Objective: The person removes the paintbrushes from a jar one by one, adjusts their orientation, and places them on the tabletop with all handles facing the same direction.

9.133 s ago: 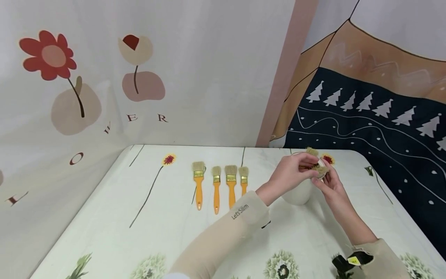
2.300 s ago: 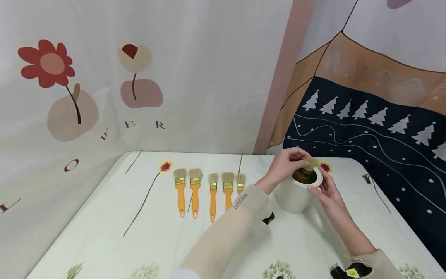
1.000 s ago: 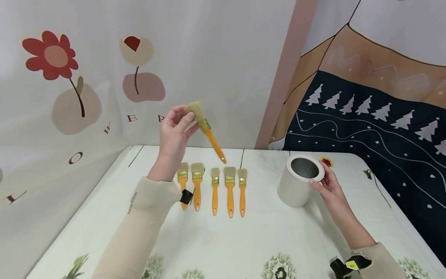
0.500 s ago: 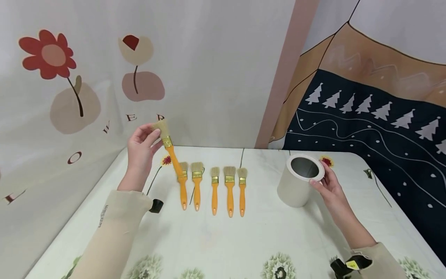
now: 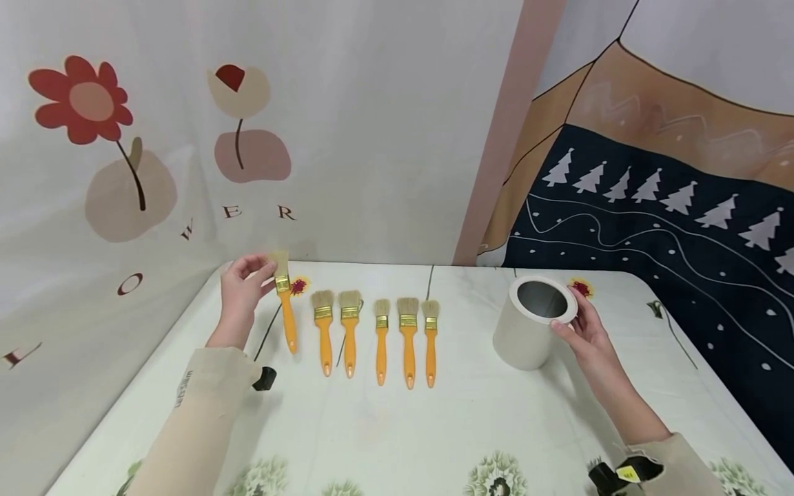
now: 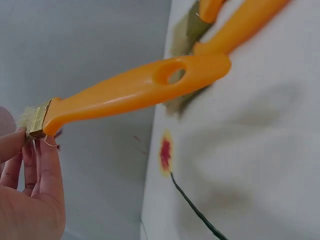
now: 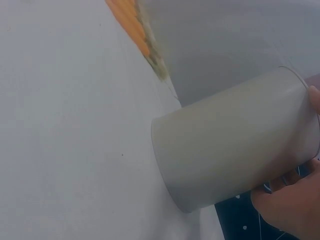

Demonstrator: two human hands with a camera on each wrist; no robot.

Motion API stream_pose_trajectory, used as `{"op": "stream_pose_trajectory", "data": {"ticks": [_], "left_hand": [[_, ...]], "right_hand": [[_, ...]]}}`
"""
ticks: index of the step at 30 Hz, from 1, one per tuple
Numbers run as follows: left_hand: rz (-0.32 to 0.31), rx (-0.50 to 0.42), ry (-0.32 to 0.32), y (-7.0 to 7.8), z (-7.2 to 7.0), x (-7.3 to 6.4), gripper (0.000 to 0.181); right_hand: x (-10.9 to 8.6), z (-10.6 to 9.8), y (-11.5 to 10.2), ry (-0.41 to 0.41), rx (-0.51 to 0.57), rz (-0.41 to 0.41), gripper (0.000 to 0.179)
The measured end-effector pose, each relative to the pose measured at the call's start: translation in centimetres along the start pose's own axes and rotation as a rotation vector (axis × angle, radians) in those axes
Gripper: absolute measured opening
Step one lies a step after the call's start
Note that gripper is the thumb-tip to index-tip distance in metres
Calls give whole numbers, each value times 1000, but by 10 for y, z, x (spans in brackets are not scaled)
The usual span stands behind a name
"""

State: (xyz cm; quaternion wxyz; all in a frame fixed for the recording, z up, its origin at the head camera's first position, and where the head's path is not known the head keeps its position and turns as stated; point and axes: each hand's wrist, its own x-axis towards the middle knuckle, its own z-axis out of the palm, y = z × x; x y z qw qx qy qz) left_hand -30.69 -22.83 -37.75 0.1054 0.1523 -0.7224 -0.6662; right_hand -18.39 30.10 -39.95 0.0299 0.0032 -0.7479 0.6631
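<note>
My left hand (image 5: pixel 240 293) pinches a paintbrush (image 5: pixel 287 310) by its pale bristles, so its orange handle points down toward the table. In the left wrist view, the paintbrush handle (image 6: pixel 125 90) appears raised off the cloth. To its right, several more brushes lie in a row, bristles toward the back; the nearest is a wide paintbrush (image 5: pixel 323 331). My right hand (image 5: pixel 589 337) grips the rim and side of a white cylindrical container (image 5: pixel 524 337) standing at the right. The container's grey inner wall shows through its round mouth, but its bottom is hidden.
A white cloth with printed flowers covers the table (image 5: pixel 372 427). Behind stands a pale curtain (image 5: pixel 372 138) with flower prints, and a dark curtain (image 5: pixel 657 220) with white trees is at the right. A black strap piece (image 5: pixel 265 379) sits at my left cuff.
My left hand drew the paintbrush from the container, carried it left past the row and lowered it. The row has grown since the first frame. My right hand stays at the container.
</note>
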Motion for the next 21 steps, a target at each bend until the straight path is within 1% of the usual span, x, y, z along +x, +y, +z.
{"op": "stream_pose_trajectory", "data": {"ticks": [4,9,12,16,21], "left_hand": [[-34,99,-30,-16,-2,6,13],[-103,201,-64,-32,-3,10,28],[-130,242,-79,-41,-2,11,33],[-141,265,-93,-53,-3,13,36],[-137,329,-95,-64,-3,13,42]], "right_hand": [[-2,0,-1,1,14,-5,76],[-2,-1,-1,-1,12,-3,75],[-2,0,-1,-2,9,5,76],[-4,0,-1,-1,-10,17,77],[-4,-3,-3,-3,-76,7,76]]}}
